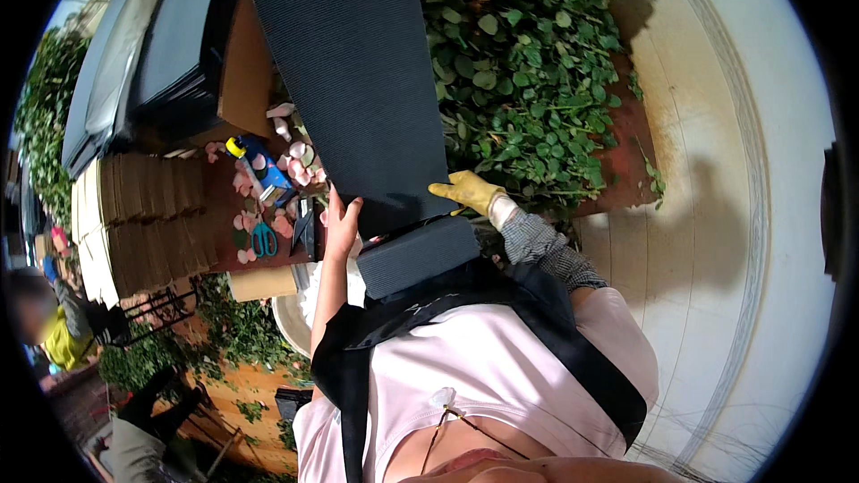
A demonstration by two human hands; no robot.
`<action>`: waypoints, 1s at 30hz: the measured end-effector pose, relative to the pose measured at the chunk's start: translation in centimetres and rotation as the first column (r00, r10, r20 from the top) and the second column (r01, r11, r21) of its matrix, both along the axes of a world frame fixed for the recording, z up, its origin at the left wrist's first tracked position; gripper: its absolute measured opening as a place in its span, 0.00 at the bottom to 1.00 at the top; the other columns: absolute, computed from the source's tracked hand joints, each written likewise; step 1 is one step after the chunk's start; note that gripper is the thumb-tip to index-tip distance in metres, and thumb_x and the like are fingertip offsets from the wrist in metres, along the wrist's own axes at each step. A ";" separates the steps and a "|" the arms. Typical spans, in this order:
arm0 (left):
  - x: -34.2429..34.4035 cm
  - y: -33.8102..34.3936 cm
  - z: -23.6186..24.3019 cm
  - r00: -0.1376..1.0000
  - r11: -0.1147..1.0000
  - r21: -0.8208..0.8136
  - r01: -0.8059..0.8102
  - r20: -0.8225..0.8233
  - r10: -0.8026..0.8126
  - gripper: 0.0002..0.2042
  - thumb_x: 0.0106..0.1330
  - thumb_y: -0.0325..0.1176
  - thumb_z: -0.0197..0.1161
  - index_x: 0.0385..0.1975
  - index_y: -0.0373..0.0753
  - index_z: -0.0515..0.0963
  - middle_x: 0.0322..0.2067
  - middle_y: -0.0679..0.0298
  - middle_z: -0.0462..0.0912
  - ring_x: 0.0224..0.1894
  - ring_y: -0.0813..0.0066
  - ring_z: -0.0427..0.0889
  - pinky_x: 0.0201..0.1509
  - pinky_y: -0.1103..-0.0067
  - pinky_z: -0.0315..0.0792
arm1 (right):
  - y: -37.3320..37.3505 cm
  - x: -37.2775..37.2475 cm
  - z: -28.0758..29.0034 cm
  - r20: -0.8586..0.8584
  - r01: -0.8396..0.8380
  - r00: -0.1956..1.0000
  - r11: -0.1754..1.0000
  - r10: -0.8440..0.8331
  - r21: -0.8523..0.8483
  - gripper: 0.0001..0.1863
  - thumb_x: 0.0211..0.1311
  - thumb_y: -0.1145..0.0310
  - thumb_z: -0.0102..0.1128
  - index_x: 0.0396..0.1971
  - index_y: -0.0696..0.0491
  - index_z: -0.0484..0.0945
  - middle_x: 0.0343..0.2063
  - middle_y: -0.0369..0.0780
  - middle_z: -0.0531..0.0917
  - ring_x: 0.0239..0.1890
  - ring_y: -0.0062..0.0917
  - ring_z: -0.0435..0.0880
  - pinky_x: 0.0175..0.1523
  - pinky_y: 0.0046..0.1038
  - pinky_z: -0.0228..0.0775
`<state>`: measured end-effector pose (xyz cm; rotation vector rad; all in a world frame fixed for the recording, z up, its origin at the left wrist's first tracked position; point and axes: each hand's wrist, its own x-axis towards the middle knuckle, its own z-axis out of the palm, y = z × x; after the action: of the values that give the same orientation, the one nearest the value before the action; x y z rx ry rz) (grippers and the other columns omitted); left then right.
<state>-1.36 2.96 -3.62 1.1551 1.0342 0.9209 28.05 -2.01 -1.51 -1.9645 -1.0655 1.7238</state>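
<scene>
A long black corrugated sheet [353, 80] stretches away from my waist across the work table. My bare left hand [340, 222] grips its near left edge, thumb on top and the other fingers partly hidden. On the near right edge is my right hand [469, 192] in a yellow glove, closed on the sheet with its fingertips partly out of sight. Against my black apron lies a shorter dark ribbed panel [420, 256]; whether it joins the long sheet I cannot tell.
Leafy green stems [537, 80] pile up on the right. To the left lie teal scissors [263, 240], pink petals [300, 163] and a blue container with a yellow cap [264, 172]. Beyond stand brown cardboard stacks [152, 215] and dark sheets [183, 36]. Another person [63, 322] is far left.
</scene>
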 end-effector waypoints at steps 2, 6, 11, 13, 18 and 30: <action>0.9 -0.9 0.4 0.984 0.996 0.081 0.049 -0.172 -0.034 0.29 0.72 0.28 0.59 0.70 0.33 0.59 0.64 0.55 0.73 0.64 0.67 0.71 0.70 0.75 0.61 | -0.5 0.2 0.5 0.048 0.001 0.999 0.993 0.004 -0.115 0.44 0.66 0.42 0.64 0.66 0.66 0.66 0.59 0.52 0.77 0.61 0.34 0.77 0.60 0.26 0.78; -2.2 -1.8 -8.1 0.926 1.000 0.017 0.023 -0.378 -0.015 0.22 0.68 0.37 0.70 0.55 0.32 0.73 0.50 0.58 0.79 0.46 0.77 0.79 0.52 0.78 0.73 | -0.5 2.3 -6.1 -0.168 -0.038 0.986 0.984 0.008 -0.172 0.43 0.70 0.45 0.60 0.70 0.63 0.58 0.63 0.50 0.74 0.65 0.41 0.75 0.53 0.28 0.84; -3.1 -3.0 -6.9 0.627 0.927 0.370 0.064 -0.738 0.251 0.21 0.57 0.45 0.76 0.37 0.32 0.82 0.45 0.46 0.76 0.40 0.46 0.82 0.45 0.64 0.77 | 2.2 0.1 -1.6 -0.051 -0.131 0.991 0.943 0.121 -0.307 0.41 0.72 0.47 0.58 0.65 0.72 0.62 0.66 0.56 0.70 0.65 0.50 0.75 0.60 0.33 0.80; -3.2 -3.0 -5.6 0.581 0.970 0.223 0.096 -0.804 0.127 0.23 0.57 0.50 0.76 0.36 0.33 0.82 0.40 0.46 0.79 0.37 0.47 0.83 0.42 0.62 0.77 | 3.3 -0.6 0.2 0.056 -0.289 0.940 0.873 0.337 -0.392 0.46 0.71 0.40 0.56 0.65 0.72 0.62 0.60 0.59 0.76 0.62 0.50 0.79 0.62 0.37 0.77; -4.6 -3.3 -6.9 0.568 0.970 -0.135 0.203 -0.791 -0.228 0.30 0.61 0.58 0.69 0.27 0.28 0.77 0.24 0.42 0.82 0.31 0.45 0.84 0.36 0.58 0.74 | 4.5 -1.7 -0.1 0.279 -0.471 0.751 0.782 0.598 -0.409 0.41 0.71 0.35 0.48 0.53 0.64 0.79 0.47 0.53 0.86 0.52 0.44 0.86 0.54 0.43 0.79; -4.8 -2.0 -6.8 0.413 0.887 -0.186 0.422 -0.832 -0.371 0.27 0.62 0.56 0.69 0.31 0.29 0.82 0.27 0.45 0.84 0.30 0.46 0.84 0.36 0.61 0.77 | 5.1 -8.8 2.6 0.780 -0.976 0.182 0.208 0.599 0.067 0.37 0.59 0.58 0.68 0.66 0.60 0.68 0.54 0.48 0.81 0.54 0.39 0.83 0.56 0.38 0.77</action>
<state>-6.20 0.96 -10.40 1.8869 1.4064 -0.1101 19.24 3.13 1.05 -1.4662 -3.0174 0.6453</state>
